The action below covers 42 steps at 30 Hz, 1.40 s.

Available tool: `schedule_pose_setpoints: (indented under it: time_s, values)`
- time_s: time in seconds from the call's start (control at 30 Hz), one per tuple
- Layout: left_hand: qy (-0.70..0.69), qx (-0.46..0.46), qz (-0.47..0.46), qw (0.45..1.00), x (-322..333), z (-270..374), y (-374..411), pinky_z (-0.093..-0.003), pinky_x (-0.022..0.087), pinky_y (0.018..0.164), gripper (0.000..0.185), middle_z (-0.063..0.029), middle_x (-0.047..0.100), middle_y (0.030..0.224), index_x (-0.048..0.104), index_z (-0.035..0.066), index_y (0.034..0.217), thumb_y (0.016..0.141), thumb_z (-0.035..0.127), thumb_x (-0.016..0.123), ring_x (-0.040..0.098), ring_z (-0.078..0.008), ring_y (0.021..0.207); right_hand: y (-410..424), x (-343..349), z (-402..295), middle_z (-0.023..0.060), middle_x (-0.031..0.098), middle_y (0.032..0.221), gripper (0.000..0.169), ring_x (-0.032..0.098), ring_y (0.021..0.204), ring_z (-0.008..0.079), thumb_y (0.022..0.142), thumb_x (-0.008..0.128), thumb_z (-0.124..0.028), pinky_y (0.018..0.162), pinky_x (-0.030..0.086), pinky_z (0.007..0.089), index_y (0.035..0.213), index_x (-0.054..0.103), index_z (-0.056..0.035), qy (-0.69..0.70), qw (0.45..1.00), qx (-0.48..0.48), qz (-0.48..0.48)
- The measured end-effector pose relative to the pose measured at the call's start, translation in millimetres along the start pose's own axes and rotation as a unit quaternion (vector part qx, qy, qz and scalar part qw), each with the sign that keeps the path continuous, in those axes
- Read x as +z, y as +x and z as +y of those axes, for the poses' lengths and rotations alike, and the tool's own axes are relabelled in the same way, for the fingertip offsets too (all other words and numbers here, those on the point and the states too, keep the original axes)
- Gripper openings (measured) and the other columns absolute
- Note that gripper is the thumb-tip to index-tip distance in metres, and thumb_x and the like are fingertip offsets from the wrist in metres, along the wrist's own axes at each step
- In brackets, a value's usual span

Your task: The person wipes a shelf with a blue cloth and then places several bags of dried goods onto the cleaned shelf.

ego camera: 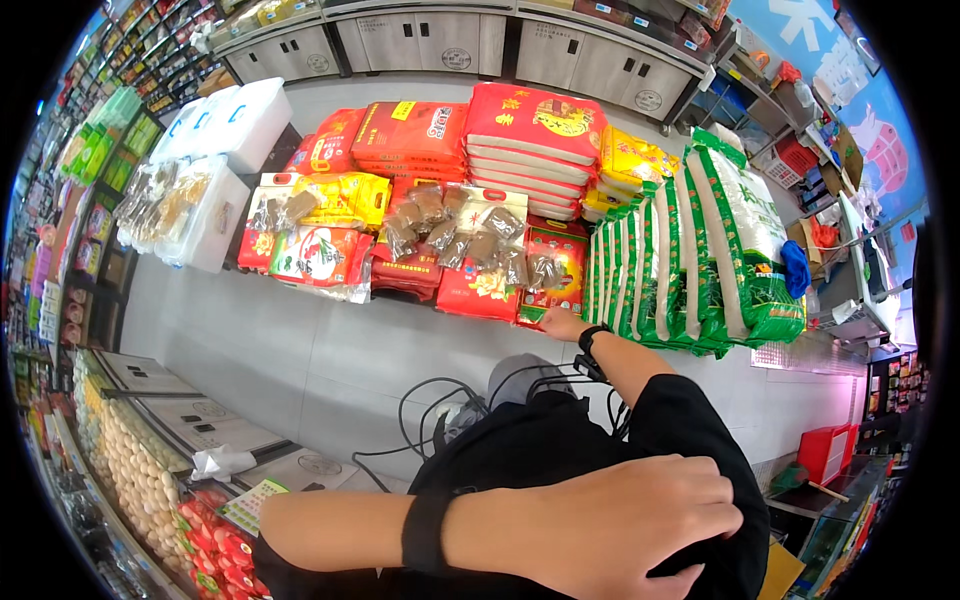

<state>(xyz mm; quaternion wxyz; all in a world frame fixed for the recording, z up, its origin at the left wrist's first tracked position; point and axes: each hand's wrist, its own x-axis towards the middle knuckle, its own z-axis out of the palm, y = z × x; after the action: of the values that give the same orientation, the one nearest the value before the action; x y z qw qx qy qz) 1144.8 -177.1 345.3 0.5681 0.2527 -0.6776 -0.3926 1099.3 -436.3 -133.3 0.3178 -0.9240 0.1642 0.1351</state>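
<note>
My left hand is raised close to the camera, its fingers curled near my right upper arm, with nothing visible in it. Further off, my right hand is at the front edge of a red and green rice bag; whether its fingers grip the bag cannot be told. Clear plastic packets of brown goods lie over the red bags. To the right of that hand, several green and white rice bags lean in a row. Behind the packets rises a stack of red rice bags.
White plastic tubs stand at the left, with more packets on one. Grey cabinets line the far side. Black cables loop by my legs. Eggs and red packages fill a display at the lower left.
</note>
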Motion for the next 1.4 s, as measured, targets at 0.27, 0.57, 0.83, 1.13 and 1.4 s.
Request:
schedule_pose_setpoints:
  time_s: [0.27, 0.57, 0.83, 1.13, 1.4]
  values:
    - [0.022, 0.041, 0.066, 0.997, -18, 21, -29, -0.0411, 0.047, 0.084, 0.026, -0.0179, 0.061, 0.098, 0.062, -0.002, 0.091, 0.076, 0.02, 0.064, 0.057, -0.0348, 0.095, -15, -9, 18, 0.0152, 0.065, 0.064, 0.017, 0.068, 0.067, 0.0328, 0.07, 0.06, -0.018, 0.062, 0.054, 0.0436, 0.065, 0.07, -0.0044, 0.032, 0.979, 0.184, -0.083]
    - [0.069, 0.016, 0.029, 0.997, -64, 13, -10, -0.0423, 0.046, 0.075, 0.026, -0.0176, 0.057, 0.086, 0.06, -0.003, 0.087, 0.075, 0.021, 0.064, 0.056, -0.0337, 0.085, 48, -26, 54, 0.0119, 0.065, 0.064, 0.022, 0.061, 0.046, 0.0208, 0.084, 0.059, -0.019, 0.042, 0.046, 0.0346, 0.077, 0.068, 0.0007, 0.012, 0.989, 0.095, -0.109]
    - [0.145, -0.074, 0.021, 0.986, -130, -35, 38, -0.042, 0.046, 0.078, 0.025, -0.0175, 0.056, 0.087, 0.06, -0.001, 0.085, 0.076, 0.021, 0.063, 0.055, -0.0335, 0.084, 165, -18, 118, 0.0157, 0.068, 0.075, 0.018, 0.067, 0.069, 0.0331, 0.072, 0.065, -0.024, 0.058, 0.052, 0.0452, 0.073, 0.071, -0.0062, -0.15, 0.968, -0.097, -0.174]
    - [0.15, -0.096, 0.001, 0.984, -197, -93, 114, -0.0417, 0.047, 0.081, 0.027, -0.017, 0.061, 0.092, 0.062, -0.002, 0.091, 0.074, 0.02, 0.063, 0.057, -0.0352, 0.088, 244, -64, 157, 0.0087, 0.064, 0.06, 0.014, 0.063, 0.05, 0.0176, 0.074, 0.065, -0.013, 0.039, 0.046, 0.0331, 0.066, 0.068, -0.0016, 0.191, 0.973, -0.001, -0.127]
    - [0.154, -0.037, 0.141, 0.977, -213, -121, 153, -0.0402, 0.047, 0.089, 0.033, -0.0194, 0.059, 0.106, 0.061, -0.004, 0.1, 0.074, 0.017, 0.062, 0.056, -0.0343, 0.1, 267, -130, 136, 0.0109, 0.064, 0.058, 0.027, 0.06, 0.046, 0.023, 0.084, 0.06, -0.023, 0.041, 0.045, 0.0402, 0.069, 0.068, -0.0017, 0.211, 0.958, 0.135, -0.142]
